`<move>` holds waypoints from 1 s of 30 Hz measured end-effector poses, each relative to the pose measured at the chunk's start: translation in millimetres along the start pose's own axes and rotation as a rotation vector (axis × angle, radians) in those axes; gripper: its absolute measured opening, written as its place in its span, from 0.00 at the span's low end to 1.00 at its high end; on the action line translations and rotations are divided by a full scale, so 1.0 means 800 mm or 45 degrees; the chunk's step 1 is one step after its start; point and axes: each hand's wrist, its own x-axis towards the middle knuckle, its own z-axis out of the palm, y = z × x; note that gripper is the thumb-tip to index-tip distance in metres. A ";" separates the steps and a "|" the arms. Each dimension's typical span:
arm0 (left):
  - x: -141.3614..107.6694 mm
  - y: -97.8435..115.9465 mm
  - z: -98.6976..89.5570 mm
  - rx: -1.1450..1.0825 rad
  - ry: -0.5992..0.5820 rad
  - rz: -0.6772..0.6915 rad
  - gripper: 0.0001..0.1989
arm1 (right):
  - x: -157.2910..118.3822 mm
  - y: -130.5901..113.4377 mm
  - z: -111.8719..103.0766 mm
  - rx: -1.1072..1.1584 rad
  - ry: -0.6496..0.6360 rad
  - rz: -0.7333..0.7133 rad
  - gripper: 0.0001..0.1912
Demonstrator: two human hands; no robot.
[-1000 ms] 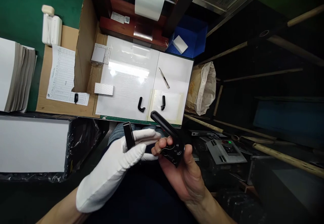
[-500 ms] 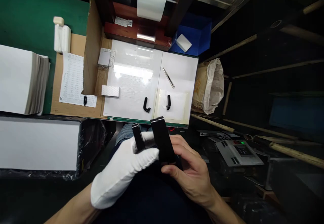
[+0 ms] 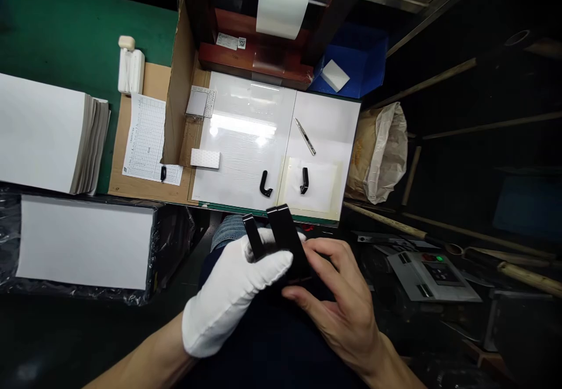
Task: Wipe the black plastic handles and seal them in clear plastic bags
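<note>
My left hand [image 3: 239, 283], in a white glove, is closed round several glossy black bar-shaped parts [image 3: 287, 239]. Two of them lie side by side, while a narrower black bar [image 3: 252, 235] sticks up apart from them between thumb and fingers. Whether they join lower down is hidden. My bare right hand [image 3: 345, 301] curls round the lower right end of the wider pair, fingers at its edge and thumb below. On the white work surface just beyond lie a black hook-shaped piece [image 3: 264, 185] and a second small black piece [image 3: 304, 181].
A craft knife [image 3: 305, 137] lies on the white board [image 3: 246, 143]. Behind stand a film roll [image 3: 285, 2] and a blue bin [image 3: 366, 72]. Left are a cardboard panel [image 3: 175, 96], a white block [image 3: 205, 159] and a paper stack [image 3: 39, 137]. A sack [image 3: 386, 154] stands right.
The view has shifted, so everything sits further right in the picture. My right thumb has drawn slightly away from the parts' lower end; my left hand keeps its hold.
</note>
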 end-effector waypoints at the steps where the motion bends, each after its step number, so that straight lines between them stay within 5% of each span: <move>1: 0.001 0.000 0.000 -0.022 0.007 0.007 0.17 | 0.000 -0.001 0.001 -0.024 0.036 -0.017 0.28; 16: 0.020 -0.006 0.009 0.143 0.226 0.073 0.17 | 0.001 0.000 0.012 -0.084 0.216 -0.010 0.29; 18: 0.019 -0.006 0.009 0.162 0.209 0.071 0.16 | -0.001 0.002 0.010 0.054 0.238 0.183 0.26; 21: 0.015 -0.004 0.007 0.144 0.182 0.040 0.14 | 0.001 0.006 0.002 0.482 0.291 0.728 0.16; 24: 0.014 -0.004 0.003 0.117 0.283 0.017 0.15 | 0.009 0.006 -0.009 0.938 0.281 1.131 0.17; 30: 0.018 -0.003 0.004 0.127 0.309 0.036 0.15 | 0.020 0.000 -0.019 1.118 0.233 1.300 0.21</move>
